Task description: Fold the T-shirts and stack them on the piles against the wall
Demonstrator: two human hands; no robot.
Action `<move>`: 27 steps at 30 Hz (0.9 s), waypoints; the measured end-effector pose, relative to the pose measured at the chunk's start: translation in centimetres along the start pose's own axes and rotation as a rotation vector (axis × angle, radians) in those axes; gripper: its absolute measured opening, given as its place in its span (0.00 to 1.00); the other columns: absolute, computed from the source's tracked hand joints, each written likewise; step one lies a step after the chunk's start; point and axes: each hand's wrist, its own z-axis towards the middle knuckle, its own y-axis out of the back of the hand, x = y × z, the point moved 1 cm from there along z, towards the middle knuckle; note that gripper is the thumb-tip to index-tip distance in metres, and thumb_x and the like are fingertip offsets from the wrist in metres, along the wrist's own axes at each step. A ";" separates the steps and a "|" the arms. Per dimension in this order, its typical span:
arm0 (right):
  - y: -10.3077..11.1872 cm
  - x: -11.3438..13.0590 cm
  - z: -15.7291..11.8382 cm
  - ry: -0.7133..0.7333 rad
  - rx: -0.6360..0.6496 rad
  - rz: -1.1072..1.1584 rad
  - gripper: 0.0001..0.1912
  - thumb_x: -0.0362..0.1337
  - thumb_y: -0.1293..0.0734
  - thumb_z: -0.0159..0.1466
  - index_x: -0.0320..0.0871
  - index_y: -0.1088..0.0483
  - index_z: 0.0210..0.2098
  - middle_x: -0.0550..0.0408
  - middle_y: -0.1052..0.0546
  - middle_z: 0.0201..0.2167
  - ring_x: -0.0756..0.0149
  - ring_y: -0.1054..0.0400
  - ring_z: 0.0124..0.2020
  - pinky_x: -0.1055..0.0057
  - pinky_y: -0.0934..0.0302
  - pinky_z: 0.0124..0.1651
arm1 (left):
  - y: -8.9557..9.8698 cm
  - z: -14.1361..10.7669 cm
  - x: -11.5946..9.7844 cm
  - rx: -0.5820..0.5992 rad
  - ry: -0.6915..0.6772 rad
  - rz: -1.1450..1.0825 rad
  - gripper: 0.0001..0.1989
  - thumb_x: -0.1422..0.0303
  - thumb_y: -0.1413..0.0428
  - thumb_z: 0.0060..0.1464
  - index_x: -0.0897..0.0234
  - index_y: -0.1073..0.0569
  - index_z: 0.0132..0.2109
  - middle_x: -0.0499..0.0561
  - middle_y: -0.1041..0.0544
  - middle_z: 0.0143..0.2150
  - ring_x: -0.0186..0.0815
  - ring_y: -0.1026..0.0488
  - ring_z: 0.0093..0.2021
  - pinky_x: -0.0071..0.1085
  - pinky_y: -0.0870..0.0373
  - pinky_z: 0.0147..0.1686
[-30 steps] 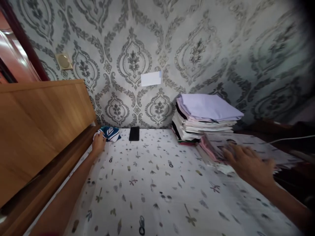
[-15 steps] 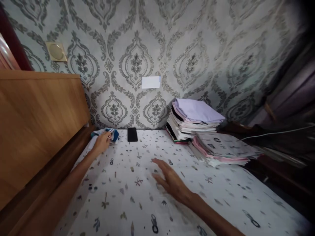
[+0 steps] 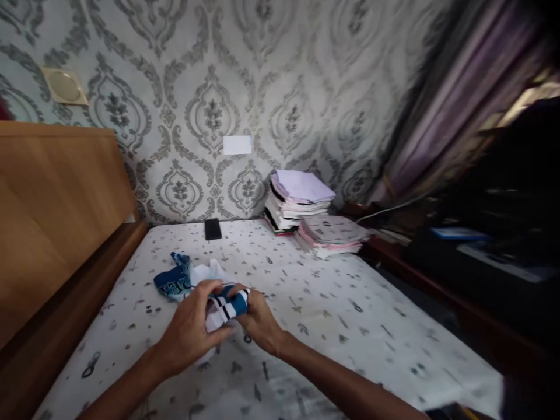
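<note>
Both my hands work on a blue-and-white piece of clothing [image 3: 227,310] above the bed. The part between them has black and white stripes; I cannot make out what kind of garment it is. My left hand [image 3: 186,326] curves around its left side, with the thumb below and the fingers above. On the right end, my right hand [image 3: 259,321] is closed, its fingers wrapped over the blue edge. Beyond my hands, a blue section with dark lettering [image 3: 172,281] and a crumpled white section lie on the printed bed sheet [image 3: 301,361].
A black phone [image 3: 213,229] lies near the wall. Stacked folded fabrics [image 3: 304,186] stand at the back, beside a lower pile [image 3: 335,230]. A wooden headboard [image 3: 56,216] borders the left. Dark furniture with a blue-edged item [image 3: 459,234] is at the right.
The clothing has come from the bed's far left corner to the near middle. My right hand has moved left and closed on it. The view has turned right.
</note>
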 end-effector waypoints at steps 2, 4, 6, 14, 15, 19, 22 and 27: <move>1.1 2.0 -1.4 -0.006 -0.075 0.056 0.04 0.38 0.33 0.59 0.44 0.31 0.31 0.61 0.31 0.24 0.70 0.37 0.26 0.74 0.38 0.31 | -0.9 -1.1 1.4 0.060 0.067 0.062 0.30 0.66 0.41 0.50 0.59 0.36 0.61 0.58 0.26 0.55 0.48 0.27 0.52 0.41 0.29 0.49; 2.3 4.4 -2.8 0.003 -0.130 0.090 0.08 0.41 0.31 0.59 0.43 0.29 0.31 0.60 0.30 0.24 0.70 0.37 0.25 0.74 0.38 0.30 | -1.4 -1.7 2.7 0.161 0.152 0.107 0.20 0.67 0.46 0.52 0.59 0.29 0.53 0.56 0.22 0.48 0.48 0.25 0.48 0.42 0.30 0.47; 3.6 6.9 -4.3 0.010 -0.146 0.104 0.11 0.44 0.30 0.60 0.43 0.27 0.32 0.58 0.27 0.25 0.68 0.34 0.26 0.73 0.36 0.30 | -1.4 -2.1 3.7 0.253 0.243 0.087 0.12 0.68 0.49 0.53 0.59 0.25 0.43 0.53 0.20 0.40 0.46 0.24 0.44 0.39 0.30 0.45; 10.4 12.3 -10.1 0.127 -0.496 -0.079 0.04 0.36 0.29 0.53 0.44 0.24 0.29 0.58 0.24 0.26 0.66 0.30 0.28 0.71 0.34 0.33 | 3.9 -2.3 -0.1 0.069 0.344 -0.300 0.11 0.59 0.44 0.44 0.60 0.27 0.32 0.47 0.24 0.28 0.40 0.28 0.33 0.33 0.30 0.36; 11.3 12.8 -10.7 0.145 -0.578 -0.113 0.04 0.35 0.29 0.52 0.44 0.25 0.29 0.59 0.25 0.25 0.67 0.31 0.28 0.72 0.35 0.32 | 5.1 -2.2 -1.2 0.002 0.358 -0.336 0.12 0.59 0.42 0.43 0.61 0.27 0.33 0.47 0.24 0.28 0.39 0.28 0.31 0.31 0.30 0.34; 13.6 16.0 -12.1 0.237 -0.771 -0.225 0.06 0.33 0.27 0.49 0.45 0.27 0.27 0.63 0.30 0.22 0.72 0.39 0.23 0.75 0.43 0.26 | 10.1 -1.7 -5.5 -0.196 0.375 -0.466 0.15 0.61 0.35 0.38 0.61 0.25 0.34 0.46 0.25 0.30 0.33 0.31 0.27 0.26 0.36 0.25; 14.7 18.1 -11.5 0.278 -0.786 -0.285 0.10 0.35 0.25 0.51 0.44 0.31 0.22 0.64 0.37 0.19 0.73 0.45 0.21 0.76 0.47 0.24 | 12.4 -0.5 -7.3 -0.256 0.378 -0.513 0.15 0.63 0.32 0.35 0.60 0.25 0.32 0.45 0.26 0.29 0.30 0.33 0.25 0.23 0.37 0.22; 17.7 13.0 -5.1 0.180 -0.730 -0.207 0.11 0.43 0.26 0.54 0.44 0.30 0.26 0.63 0.34 0.22 0.72 0.41 0.22 0.74 0.44 0.26 | 11.6 4.1 -4.2 -0.353 0.504 -0.600 0.19 0.61 0.30 0.33 0.61 0.25 0.33 0.43 0.28 0.25 0.28 0.34 0.22 0.23 0.34 0.20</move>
